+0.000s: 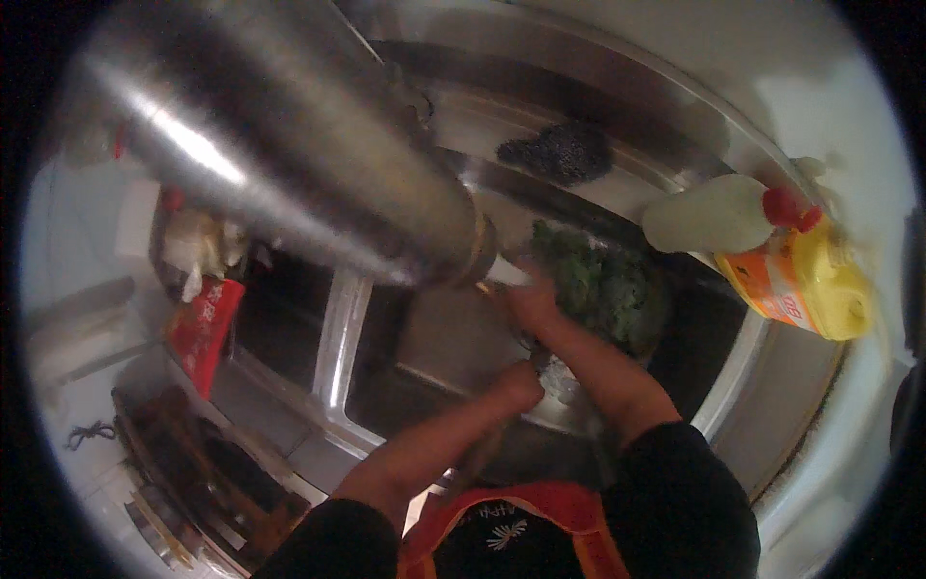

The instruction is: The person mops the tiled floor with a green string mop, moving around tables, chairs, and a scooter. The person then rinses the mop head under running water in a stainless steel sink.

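Note:
Both my hands are down in a steel sink (340, 340). My right hand (532, 300) is farther in, against a small white thing (510, 271) by the end of a large shiny metal cylinder (289, 145). Whether my fingers grip it is too blurred to tell. Nearer to me, my left hand (521, 383) has its fingers curled; what may be in them is hidden. Beside it is a pale, shiny thing (558, 387), partly covered by my right forearm. Dark leafy greens (600, 279) lie in a heap right of my right hand.
The metal cylinder blocks much of the upper left. A dark mesh scrubber (561, 152) lies on the back ledge. To the right are a pale bottle with a red cap (709, 213) and a yellow jug (803, 279). A red packet (206, 336) is at the left.

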`<action>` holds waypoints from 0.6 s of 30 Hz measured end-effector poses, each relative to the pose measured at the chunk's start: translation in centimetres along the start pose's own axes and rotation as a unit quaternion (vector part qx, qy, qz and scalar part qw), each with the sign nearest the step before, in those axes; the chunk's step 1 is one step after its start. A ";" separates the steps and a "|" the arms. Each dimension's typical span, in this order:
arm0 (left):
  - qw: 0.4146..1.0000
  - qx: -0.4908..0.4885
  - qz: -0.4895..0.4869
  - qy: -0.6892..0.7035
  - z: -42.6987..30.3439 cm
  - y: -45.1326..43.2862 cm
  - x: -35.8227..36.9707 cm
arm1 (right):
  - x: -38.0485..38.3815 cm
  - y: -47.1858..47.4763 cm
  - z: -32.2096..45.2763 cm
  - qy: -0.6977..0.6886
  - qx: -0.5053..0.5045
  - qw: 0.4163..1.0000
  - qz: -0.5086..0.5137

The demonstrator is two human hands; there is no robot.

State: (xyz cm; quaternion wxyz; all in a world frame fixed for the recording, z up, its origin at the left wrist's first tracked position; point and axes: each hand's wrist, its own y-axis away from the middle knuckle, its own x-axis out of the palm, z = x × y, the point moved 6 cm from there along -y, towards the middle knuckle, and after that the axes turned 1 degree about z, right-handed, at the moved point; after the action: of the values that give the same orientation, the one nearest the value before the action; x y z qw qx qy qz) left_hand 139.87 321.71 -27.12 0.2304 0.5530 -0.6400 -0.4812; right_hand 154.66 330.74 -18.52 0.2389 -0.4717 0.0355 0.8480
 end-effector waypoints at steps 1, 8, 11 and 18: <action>0.999 0.026 -0.028 -0.031 -0.7 0.6 -0.6 | 1.6 -2.8 0.1 0.010 -0.013 0.999 -0.028; 0.992 -0.091 -0.003 0.089 -2.6 3.2 -3.2 | 4.3 -0.5 -2.4 -0.134 0.116 0.979 0.097; 0.998 -0.055 0.017 0.028 -3.6 3.5 -3.8 | 3.4 3.6 -2.4 -0.022 0.098 0.989 0.109; 0.920 0.232 -0.237 -0.211 -5.2 3.7 -2.6 | 6.6 -8.6 -0.7 0.074 -0.044 0.994 -0.063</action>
State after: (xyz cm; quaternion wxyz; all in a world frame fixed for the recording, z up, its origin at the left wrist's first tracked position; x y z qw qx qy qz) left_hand 143.14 321.95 -21.04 -0.1653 0.6120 -0.6180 -0.4649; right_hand 156.08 340.62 -22.81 0.2677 -0.5445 -0.0142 0.7947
